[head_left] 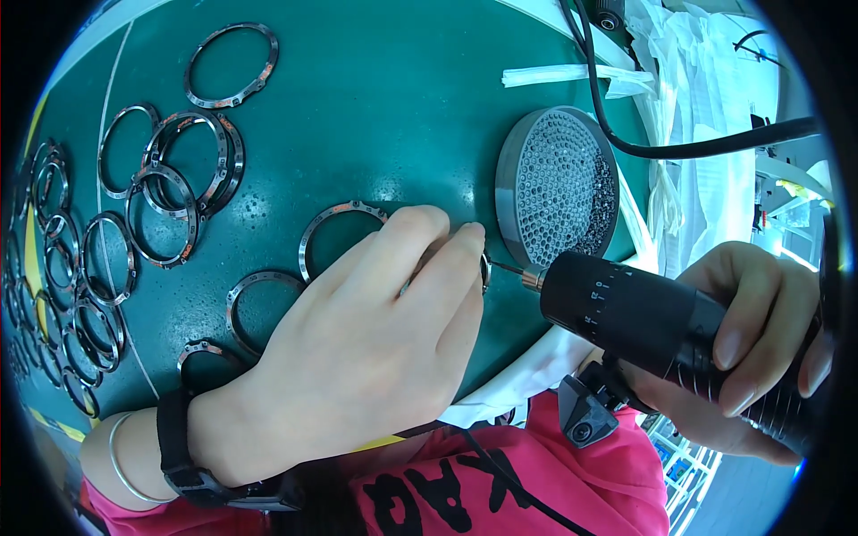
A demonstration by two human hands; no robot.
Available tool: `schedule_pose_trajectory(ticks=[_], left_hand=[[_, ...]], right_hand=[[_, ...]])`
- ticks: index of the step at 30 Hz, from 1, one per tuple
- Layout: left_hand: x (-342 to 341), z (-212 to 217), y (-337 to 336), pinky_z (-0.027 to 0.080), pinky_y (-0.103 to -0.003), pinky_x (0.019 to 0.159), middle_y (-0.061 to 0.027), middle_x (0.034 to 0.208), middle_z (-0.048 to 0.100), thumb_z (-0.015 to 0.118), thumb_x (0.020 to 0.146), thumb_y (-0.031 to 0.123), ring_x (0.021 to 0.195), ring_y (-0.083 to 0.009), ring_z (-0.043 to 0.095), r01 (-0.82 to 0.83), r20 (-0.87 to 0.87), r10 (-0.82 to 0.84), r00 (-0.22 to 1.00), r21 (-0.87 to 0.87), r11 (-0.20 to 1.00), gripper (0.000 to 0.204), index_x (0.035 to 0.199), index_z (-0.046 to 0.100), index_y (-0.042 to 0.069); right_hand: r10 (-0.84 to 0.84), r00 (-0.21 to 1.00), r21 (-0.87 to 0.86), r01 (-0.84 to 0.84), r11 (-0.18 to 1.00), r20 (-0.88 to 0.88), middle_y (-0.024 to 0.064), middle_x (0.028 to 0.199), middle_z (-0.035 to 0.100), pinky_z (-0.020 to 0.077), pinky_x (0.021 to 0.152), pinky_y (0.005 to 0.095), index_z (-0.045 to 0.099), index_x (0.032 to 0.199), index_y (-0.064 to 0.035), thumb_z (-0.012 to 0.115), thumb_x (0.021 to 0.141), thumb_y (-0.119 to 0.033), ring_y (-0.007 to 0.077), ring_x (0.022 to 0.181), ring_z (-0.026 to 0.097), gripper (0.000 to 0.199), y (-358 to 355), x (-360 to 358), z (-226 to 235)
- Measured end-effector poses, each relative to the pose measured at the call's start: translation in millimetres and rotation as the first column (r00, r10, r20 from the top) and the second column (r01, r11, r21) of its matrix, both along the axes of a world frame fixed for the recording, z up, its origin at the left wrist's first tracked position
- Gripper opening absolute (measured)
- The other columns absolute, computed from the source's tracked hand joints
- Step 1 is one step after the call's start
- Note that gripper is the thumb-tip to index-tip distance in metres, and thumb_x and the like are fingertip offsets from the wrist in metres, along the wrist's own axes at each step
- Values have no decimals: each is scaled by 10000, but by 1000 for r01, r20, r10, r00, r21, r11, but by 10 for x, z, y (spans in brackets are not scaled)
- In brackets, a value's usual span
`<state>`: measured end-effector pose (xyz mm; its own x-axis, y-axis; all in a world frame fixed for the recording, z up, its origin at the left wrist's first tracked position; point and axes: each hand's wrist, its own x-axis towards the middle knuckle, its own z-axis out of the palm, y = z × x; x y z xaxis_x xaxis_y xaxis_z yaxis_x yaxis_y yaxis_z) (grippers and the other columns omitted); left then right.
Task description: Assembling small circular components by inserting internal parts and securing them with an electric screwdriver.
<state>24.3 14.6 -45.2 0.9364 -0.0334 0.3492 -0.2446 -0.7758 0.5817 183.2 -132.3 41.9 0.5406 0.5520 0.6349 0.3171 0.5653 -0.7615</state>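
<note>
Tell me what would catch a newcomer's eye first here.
First, the black power screwdriver in the right hand, at the right, pointing toward the left hand at centre. Then the many metal rings scattered over the left side of the green surface, and the round grey dish, upper right of centre.

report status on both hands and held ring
Left hand holding metal ring, mostly hidden by fingers. Right hand gripping black electric screwdriver, bit near ring. Contact unclear.

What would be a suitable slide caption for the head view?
Right hand points a black power screwdriver at a ring held in the left hand.
</note>
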Motion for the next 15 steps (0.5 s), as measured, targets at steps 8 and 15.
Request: schedule_pose_trajectory(ticks=[8,15], left_hand=[[1,-2,-21,507,-379,866,-166,1176,598,766,612,75,1023,-320,552,-14,17,14,1000,-20,1000,444,1016,649,-69],[88,83,-106,508,-379,871,-167,1173,598,761,614,81,1026,-321,551,-13,34,14,999,-15,1000,442,1012,647,-72]], right_hand=[[113,991,-55,-109,993,77,9,646,572,484,583,207,507,846,-97,786,723,-515,112,548,592,517,3,22,8],[177,976,-93,-167,982,124,24,661,581,486,608,212,508,861,-93,874,698,-415,123,563,593,515,-78,75,100]])
